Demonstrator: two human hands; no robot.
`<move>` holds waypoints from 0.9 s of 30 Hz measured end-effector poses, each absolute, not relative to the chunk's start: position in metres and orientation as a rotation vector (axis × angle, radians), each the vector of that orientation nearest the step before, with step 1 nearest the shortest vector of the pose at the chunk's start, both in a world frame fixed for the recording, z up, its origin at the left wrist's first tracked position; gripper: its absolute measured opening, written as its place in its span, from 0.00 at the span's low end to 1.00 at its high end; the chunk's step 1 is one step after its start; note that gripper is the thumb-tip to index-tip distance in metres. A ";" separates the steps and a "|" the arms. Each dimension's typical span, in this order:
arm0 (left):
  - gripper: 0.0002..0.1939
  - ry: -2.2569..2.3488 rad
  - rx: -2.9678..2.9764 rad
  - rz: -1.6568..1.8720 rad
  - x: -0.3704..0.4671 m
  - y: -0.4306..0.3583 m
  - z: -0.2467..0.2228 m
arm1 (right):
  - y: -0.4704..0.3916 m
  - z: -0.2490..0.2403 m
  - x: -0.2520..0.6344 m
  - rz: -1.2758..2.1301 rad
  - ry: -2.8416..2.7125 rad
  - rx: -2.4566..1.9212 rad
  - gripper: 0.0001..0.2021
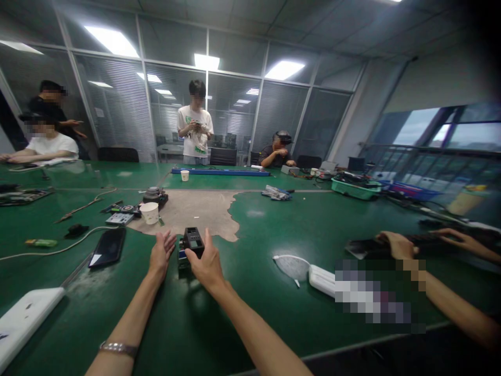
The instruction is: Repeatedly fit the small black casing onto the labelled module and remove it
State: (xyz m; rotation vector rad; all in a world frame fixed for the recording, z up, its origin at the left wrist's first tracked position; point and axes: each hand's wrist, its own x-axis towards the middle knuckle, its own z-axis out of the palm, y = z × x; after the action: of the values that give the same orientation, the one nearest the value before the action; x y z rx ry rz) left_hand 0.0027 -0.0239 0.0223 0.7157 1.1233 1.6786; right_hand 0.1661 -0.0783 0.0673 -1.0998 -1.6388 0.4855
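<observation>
A small black box-like device [191,241] stands on the green table [250,271], in front of a bare greyish patch of its surface. My right hand [206,261] grips it from the right, the thumb on its near face and the fingers along its far side. Just left of the device, my left hand [161,254] rests with its edge near the table, fingers stretched and holding nothing; a small gap parts it from the device. What the underside of the device looks like is hidden.
Left lie a black phone [107,247], a white power strip [29,321] and a paper cup [149,213] beside electronic parts. To the right, another person's hands [397,244] touch a dark object near a white adapter [323,279]. Several people are across the table.
</observation>
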 end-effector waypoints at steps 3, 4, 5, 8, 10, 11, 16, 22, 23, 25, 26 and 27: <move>0.34 1.120 0.720 1.679 0.002 -0.023 0.021 | -0.077 0.064 0.152 0.462 -1.673 -1.139 0.42; 0.34 1.119 0.720 1.682 0.002 -0.023 0.021 | -0.077 0.063 0.148 0.450 -1.685 -1.147 0.42; 0.34 1.117 0.718 1.686 0.002 -0.023 0.020 | -0.078 0.063 0.144 0.435 -1.698 -1.154 0.42; 0.34 1.112 0.706 1.694 0.001 -0.022 0.020 | -0.079 0.061 0.135 0.387 -1.727 -1.176 0.41; 0.34 1.113 0.701 1.694 0.001 -0.022 0.021 | -0.080 0.059 0.131 0.367 -1.737 -1.204 0.42; 0.34 1.116 0.698 1.692 0.002 -0.022 0.021 | -0.081 0.056 0.129 0.359 -1.738 -1.218 0.42; 0.33 1.147 0.680 1.683 0.001 -0.022 0.022 | -0.081 0.038 0.125 0.362 -1.755 -1.212 0.44; 0.34 1.119 0.699 1.683 0.001 -0.021 0.020 | -0.082 0.022 0.131 0.372 -1.762 -1.162 0.46; 0.34 1.122 0.697 1.684 0.001 -0.021 0.019 | -0.082 0.021 0.131 0.374 -1.754 -1.156 0.47; 0.34 1.128 0.693 1.686 0.001 -0.020 0.019 | -0.083 0.020 0.130 0.379 -1.742 -1.150 0.47; 0.33 1.130 0.691 1.687 0.001 -0.020 0.019 | -0.083 0.020 0.129 0.383 -1.740 -1.150 0.47; 0.33 1.132 0.688 1.689 0.001 -0.020 0.019 | -0.082 0.020 0.129 0.387 -1.740 -1.154 0.47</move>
State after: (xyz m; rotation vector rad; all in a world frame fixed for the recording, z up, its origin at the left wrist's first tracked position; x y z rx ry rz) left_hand 0.0013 -0.0202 0.0189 0.6883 1.1322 1.6890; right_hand 0.1285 -0.0824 0.0196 -1.1538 -1.7401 0.3867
